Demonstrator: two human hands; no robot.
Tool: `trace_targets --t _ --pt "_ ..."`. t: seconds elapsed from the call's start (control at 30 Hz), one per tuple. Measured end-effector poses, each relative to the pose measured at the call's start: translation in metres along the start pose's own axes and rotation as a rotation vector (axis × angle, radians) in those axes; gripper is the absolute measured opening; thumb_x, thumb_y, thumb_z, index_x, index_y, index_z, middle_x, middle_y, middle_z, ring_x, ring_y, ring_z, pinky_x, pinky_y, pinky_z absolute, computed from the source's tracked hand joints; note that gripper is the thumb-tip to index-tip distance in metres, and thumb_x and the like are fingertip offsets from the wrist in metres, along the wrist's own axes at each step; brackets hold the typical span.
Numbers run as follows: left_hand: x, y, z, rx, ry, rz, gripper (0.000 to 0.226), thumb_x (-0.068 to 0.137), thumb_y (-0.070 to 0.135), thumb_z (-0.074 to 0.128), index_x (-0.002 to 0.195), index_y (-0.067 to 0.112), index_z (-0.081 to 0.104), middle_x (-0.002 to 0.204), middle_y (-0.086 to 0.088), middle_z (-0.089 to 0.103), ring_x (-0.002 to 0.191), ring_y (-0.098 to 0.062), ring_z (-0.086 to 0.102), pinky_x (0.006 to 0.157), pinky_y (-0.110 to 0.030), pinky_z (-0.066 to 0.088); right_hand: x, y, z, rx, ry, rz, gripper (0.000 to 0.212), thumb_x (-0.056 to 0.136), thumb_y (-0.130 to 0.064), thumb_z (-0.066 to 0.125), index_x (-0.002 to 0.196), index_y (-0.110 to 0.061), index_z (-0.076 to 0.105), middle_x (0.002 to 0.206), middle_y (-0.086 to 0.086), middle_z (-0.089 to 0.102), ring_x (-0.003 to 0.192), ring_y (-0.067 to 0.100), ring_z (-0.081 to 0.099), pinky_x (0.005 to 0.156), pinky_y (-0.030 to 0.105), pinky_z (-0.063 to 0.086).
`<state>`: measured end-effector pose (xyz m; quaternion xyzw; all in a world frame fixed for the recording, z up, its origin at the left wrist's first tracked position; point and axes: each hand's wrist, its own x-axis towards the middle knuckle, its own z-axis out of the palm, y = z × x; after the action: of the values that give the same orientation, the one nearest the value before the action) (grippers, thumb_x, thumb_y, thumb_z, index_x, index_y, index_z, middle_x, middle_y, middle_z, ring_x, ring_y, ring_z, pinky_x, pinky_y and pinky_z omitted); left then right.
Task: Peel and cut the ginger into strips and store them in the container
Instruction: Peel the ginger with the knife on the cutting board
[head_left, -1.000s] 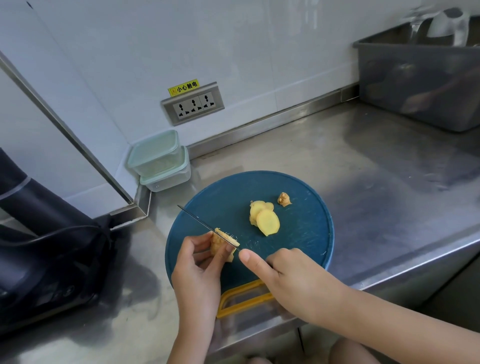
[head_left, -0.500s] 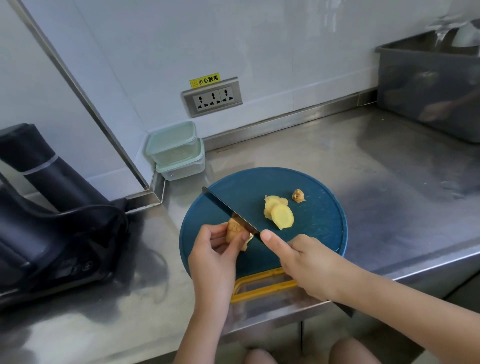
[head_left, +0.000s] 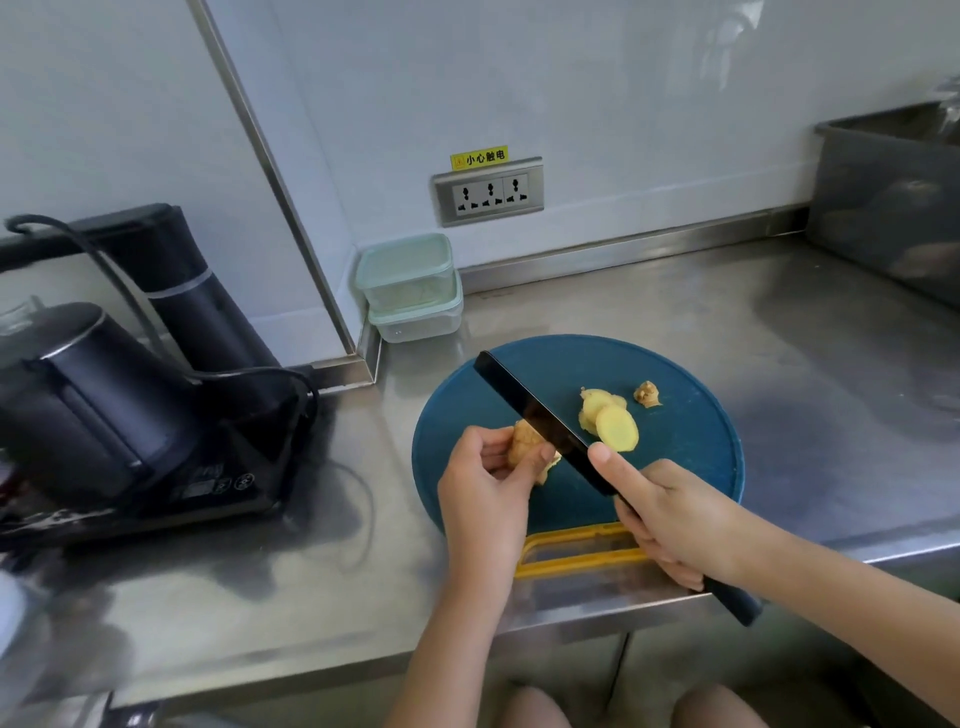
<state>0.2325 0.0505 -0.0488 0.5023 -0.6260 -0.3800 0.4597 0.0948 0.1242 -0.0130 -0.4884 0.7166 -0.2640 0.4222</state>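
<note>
Two hands, peeling step, looks like.
L hand pinches ginger lump over board; R hand grips knife, blade on lump. Next prob: shave skin, thumb clear.

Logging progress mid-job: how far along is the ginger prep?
Done: peeled ginger pieces lie on the blue cutting board. In hand: the left hand holds a skin-on chunk against the knife gripped by the right hand. Left: no strips cut yet; stacked containers stand lidded by the wall.
</note>
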Motion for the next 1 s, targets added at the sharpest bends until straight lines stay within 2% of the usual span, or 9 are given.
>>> trace_targets --t 0.2,0.33,0.53,0.7,1.0 --pt "0.001 -0.002 0.0 0.003 -0.004 -0.01 0.025 0.074 0.032 0.077 0.093 0.028 0.061 0.086 0.016 0.066 0.082 0.011 0.059 0.065 -0.003 0.045 -0.004 -0.01 -0.002 0.044 -0.081 0.049 0.058 0.077 -0.067 0.032 0.055 -0.013 0.033 0.042 -0.004 0.029 0.033 0.011 0.026 0.036 0.022 0.029" --pt "0.003 -0.002 0.0 0.03 0.0 0.016 0.026 0.075 0.034 0.076 0.094 0.026 0.061 0.087 0.013 0.066 0.081 0.004 0.062 0.068 -0.005 0.046 -0.003 -0.019 -0.008 0.089 -0.172 0.125 0.061 0.099 -0.054 0.023 0.054 -0.014 0.029 0.04 -0.002 0.027 0.03 0.012 0.026 0.034 0.021 0.031" --pt "0.004 -0.003 -0.003 0.06 0.0 0.04 0.024 0.076 0.033 0.075 0.091 0.022 0.061 0.084 0.013 0.065 0.075 0.004 0.061 0.063 -0.003 0.043 0.003 -0.03 -0.02 -0.067 -0.173 0.163 0.069 0.087 -0.074 0.024 0.051 -0.016 0.031 0.044 0.002 0.032 0.035 0.017 0.029 0.039 0.022 0.034" --pt "0.004 -0.007 0.001 0.107 0.014 0.079 0.024 0.077 0.036 0.073 0.092 0.023 0.06 0.087 0.011 0.065 0.077 0.0 0.061 0.063 -0.005 0.045 0.009 -0.04 -0.023 -0.121 -0.196 0.233 0.068 0.09 -0.075 0.02 0.056 -0.017 0.03 0.047 0.002 0.031 0.036 0.017 0.028 0.041 0.023 0.033" --pt "0.006 -0.014 0.005 0.146 0.035 0.112 0.026 0.079 0.037 0.072 0.094 0.02 0.061 0.087 0.009 0.065 0.077 -0.003 0.061 0.065 -0.011 0.047 0.021 -0.051 -0.023 -0.106 -0.229 0.288 0.069 0.087 -0.079 0.024 0.057 -0.018 0.032 0.047 0.001 0.031 0.037 0.017 0.027 0.04 0.022 0.031"
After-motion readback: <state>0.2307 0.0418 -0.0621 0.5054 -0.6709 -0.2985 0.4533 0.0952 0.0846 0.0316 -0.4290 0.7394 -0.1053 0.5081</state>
